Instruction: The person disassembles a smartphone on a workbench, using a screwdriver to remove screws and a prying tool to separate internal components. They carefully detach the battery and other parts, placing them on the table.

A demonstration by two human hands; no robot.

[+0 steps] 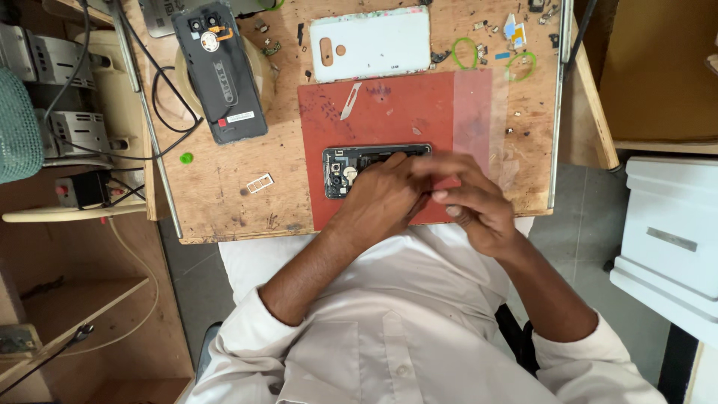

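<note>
Head view: at frame centre an opened phone (359, 168) lies on a red mat (389, 112) on the table (217, 187). The left hand (385, 194) lies over it, grip loosely curled, fingers touching its top. The right hand (475, 202) beside it is curled; whether its grip holds anything cannot be told.
</note>
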